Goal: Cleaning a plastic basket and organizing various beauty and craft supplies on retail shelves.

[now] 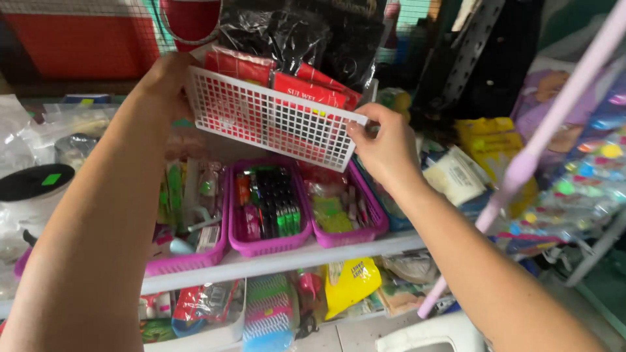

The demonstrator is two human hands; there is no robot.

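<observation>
From the head view, your left hand [166, 78] and right hand [385, 146] grip a white basket [274, 120] at both ends — it is tilted, with red packets [280, 81] inside. Below your hands, pink baskets [270, 244] stand on a white shelf [287, 261].

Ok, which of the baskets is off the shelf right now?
The white mesh basket, filled with red packets, held tilted between left hand and right hand. The three pink baskets sit on the white shelf.

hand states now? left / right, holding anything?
Left hand: closed on the far end of the white mesh basket.
Right hand: closed on the basket's near end, fingers pinching the rim.
</observation>
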